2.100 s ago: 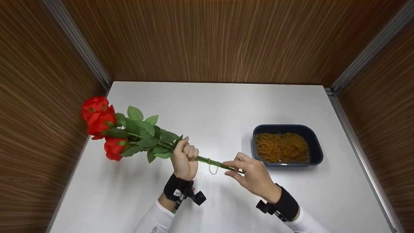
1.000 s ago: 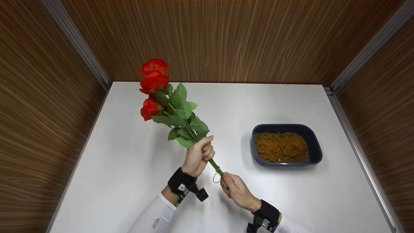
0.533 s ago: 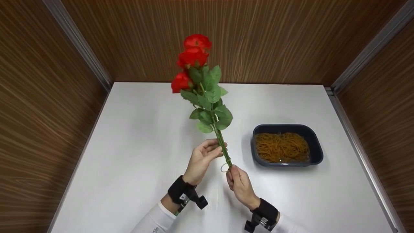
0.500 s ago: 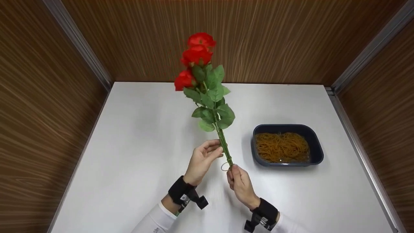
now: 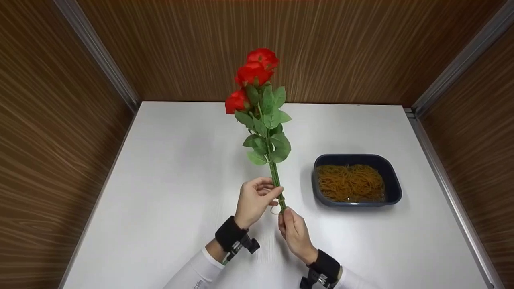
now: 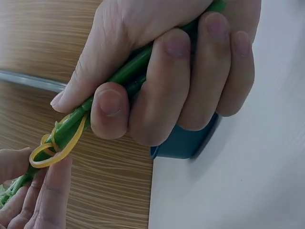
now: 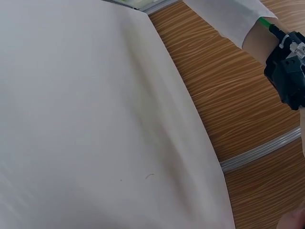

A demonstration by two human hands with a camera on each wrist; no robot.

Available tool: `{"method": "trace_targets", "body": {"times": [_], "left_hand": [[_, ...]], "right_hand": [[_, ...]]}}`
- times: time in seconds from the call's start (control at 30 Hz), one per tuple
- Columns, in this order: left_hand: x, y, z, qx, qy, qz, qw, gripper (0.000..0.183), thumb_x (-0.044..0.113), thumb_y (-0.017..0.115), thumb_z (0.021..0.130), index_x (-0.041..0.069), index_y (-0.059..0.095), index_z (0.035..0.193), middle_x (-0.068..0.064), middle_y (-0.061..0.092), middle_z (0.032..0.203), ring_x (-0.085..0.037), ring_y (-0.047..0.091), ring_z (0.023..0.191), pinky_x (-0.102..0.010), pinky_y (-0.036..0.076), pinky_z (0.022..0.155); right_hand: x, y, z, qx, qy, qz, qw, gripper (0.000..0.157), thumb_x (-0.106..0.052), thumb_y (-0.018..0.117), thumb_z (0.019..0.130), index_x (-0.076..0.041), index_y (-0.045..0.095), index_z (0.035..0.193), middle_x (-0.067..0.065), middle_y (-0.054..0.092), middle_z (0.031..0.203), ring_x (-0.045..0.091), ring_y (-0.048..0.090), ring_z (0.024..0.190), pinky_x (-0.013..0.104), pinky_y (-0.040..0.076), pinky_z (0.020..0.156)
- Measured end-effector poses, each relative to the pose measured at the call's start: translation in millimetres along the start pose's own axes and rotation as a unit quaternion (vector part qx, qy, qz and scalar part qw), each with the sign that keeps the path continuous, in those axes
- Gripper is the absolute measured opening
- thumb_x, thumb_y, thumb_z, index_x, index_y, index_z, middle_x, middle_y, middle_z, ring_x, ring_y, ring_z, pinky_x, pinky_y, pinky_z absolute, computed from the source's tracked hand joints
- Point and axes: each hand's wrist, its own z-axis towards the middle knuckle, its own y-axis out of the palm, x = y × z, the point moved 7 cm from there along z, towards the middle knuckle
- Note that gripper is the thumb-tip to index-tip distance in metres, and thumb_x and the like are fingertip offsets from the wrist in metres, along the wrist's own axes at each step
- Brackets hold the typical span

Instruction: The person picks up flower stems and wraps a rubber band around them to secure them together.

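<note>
A bunch of red artificial roses (image 5: 253, 74) with green leaves stands tilted up in front of me, flowers pointing toward the back wall. My right hand (image 5: 296, 235) grips the stem ends; in the left wrist view its fingers (image 6: 164, 90) curl round the green stems. Just above it, my left hand (image 5: 253, 200) holds the stems between thumb and fingers, the thumb lying across them. A yellow rubber band (image 6: 71, 145) sits around the stems between both hands, with a loose loop hanging out. One left fingertip lies against that loop. The right wrist view mostly misses the right hand's work.
A dark blue bin (image 5: 395, 192) holding a tangle of orange-yellow rubber bands (image 5: 349, 182) stands to the right on the white table (image 5: 168, 180). Wood-grain panels (image 5: 321, 52) enclose the back and sides.
The roses have swung from pointing left to nearly upright, moving right. My left hand has slid down the stems from the leaves toward the rubber band. The right hand now grips the stem ends more fully.
</note>
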Motion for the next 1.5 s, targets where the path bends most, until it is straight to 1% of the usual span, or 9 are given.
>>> {"method": "trace_targets", "body": {"times": [0.17, 0.27, 0.4, 0.53, 0.8, 0.9, 1.0, 1.17, 1.5], "left_hand": [[3.8, -2.8, 1.0, -0.019, 0.002, 0.009, 0.9998, 0.024, 0.002, 0.078, 0.092, -0.012, 0.070, 0.109, -0.026, 0.075, 0.095, -0.005, 0.071, 0.069, -0.029, 0.065, 0.064], [4.8, -5.5, 1.8, -0.032, 0.002, 0.013, 0.9994, 0.024, 0.002, 0.078, 0.092, -0.013, 0.070, 0.109, -0.027, 0.074, 0.095, -0.005, 0.071, 0.069, -0.029, 0.065, 0.064], [4.5, -11.0, 3.0, -0.046, -0.003, 0.021, 0.9987, 0.025, 0.002, 0.078, 0.092, -0.013, 0.069, 0.111, -0.027, 0.074, 0.096, -0.005, 0.071, 0.070, -0.028, 0.065, 0.064], [-0.8, -17.8, 5.8, -0.058, -0.013, 0.033, 0.9977, 0.026, 0.001, 0.077, 0.092, -0.014, 0.069, 0.113, -0.022, 0.074, 0.094, -0.005, 0.072, 0.070, -0.028, 0.064, 0.062], [-34.8, -30.7, 12.3, -0.068, -0.088, 0.046, 0.9927, 0.036, 0.001, 0.076, 0.093, -0.016, 0.065, 0.123, -0.011, 0.070, 0.095, -0.007, 0.073, 0.074, -0.027, 0.065, 0.065], [-49.0, -34.1, 14.3, -0.067, -0.106, 0.060, 0.9903, 0.033, 0.001, 0.077, 0.092, -0.015, 0.067, 0.119, -0.010, 0.071, 0.094, -0.007, 0.072, 0.071, -0.028, 0.065, 0.065], [-61.7, -36.1, 15.8, -0.066, -0.117, 0.073, 0.9884, 0.026, 0.001, 0.078, 0.091, -0.012, 0.070, 0.111, -0.008, 0.070, 0.090, -0.008, 0.071, 0.067, -0.028, 0.065, 0.064], [-79.7, -38.4, 16.6, -0.060, -0.134, 0.091, 0.9849, 0.022, 0.001, 0.079, 0.090, -0.010, 0.071, 0.106, -0.005, 0.068, 0.087, -0.009, 0.068, 0.061, -0.028, 0.064, 0.061], [-101.4, -41.0, 16.5, -0.054, -0.154, 0.116, 0.9796, 0.018, 0.002, 0.079, 0.088, -0.008, 0.071, 0.101, -0.003, 0.068, 0.081, -0.007, 0.064, 0.052, -0.022, 0.059, 0.053]], "right_hand": [[-3.9, 0.3, 0.6, -0.029, -0.017, 0.008, 0.999, 0.048, -0.005, 0.021, 0.116, 0.010, 0.055, 0.087, 0.019, 0.037, 0.053, -0.008, 0.037, 0.048, 0.019, 0.028, 0.037], [-4.5, -4.6, 2.4, -0.031, -0.011, 0.000, 0.999, 0.050, -0.007, 0.021, 0.116, 0.008, 0.064, 0.094, 0.018, 0.048, 0.059, -0.005, 0.044, 0.051, 0.020, 0.036, 0.041], [-3.8, -16.3, 5.3, -0.021, -0.011, -0.019, 1.000, 0.049, -0.007, 0.023, 0.116, 0.007, 0.067, 0.103, 0.021, 0.055, 0.065, 0.013, 0.051, 0.047, 0.032, 0.047, 0.044], [-3.2, -34.3, 9.9, 0.000, -0.016, -0.035, 0.999, 0.046, -0.006, 0.024, 0.116, 0.006, 0.067, 0.103, 0.023, 0.052, 0.062, 0.032, 0.049, 0.045, 0.040, 0.047, 0.043], [-3.6, -75.6, 18.8, 0.044, 0.001, -0.085, 0.995, 0.044, -0.009, 0.030, 0.116, 0.006, 0.069, 0.100, 0.019, 0.055, 0.063, 0.024, 0.052, 0.050, 0.028, 0.050, 0.048], [-2.8, -87.9, 20.7, 0.057, 0.006, -0.102, 0.993, 0.042, -0.009, 0.033, 0.116, 0.006, 0.069, 0.100, 0.017, 0.056, 0.064, 0.022, 0.053, 0.051, 0.026, 0.051, 0.050], [-1.8, -97.4, 21.9, 0.069, 0.008, -0.128, 0.989, 0.040, -0.009, 0.036, 0.115, 0.001, 0.071, 0.098, 0.014, 0.058, 0.065, 0.023, 0.055, 0.051, 0.028, 0.051, 0.050], [-0.3, -105.2, 22.0, 0.084, 0.015, -0.162, 0.983, 0.037, -0.009, 0.041, 0.114, -0.009, 0.072, 0.094, 0.012, 0.060, 0.065, 0.027, 0.056, 0.051, 0.029, 0.049, 0.049], [9.6, -107.3, 19.0, 0.088, 0.039, -0.175, 0.980, 0.037, -0.012, 0.043, 0.114, -0.004, 0.072, 0.094, 0.009, 0.060, 0.065, 0.024, 0.057, 0.051, 0.023, 0.047, 0.050]]}}
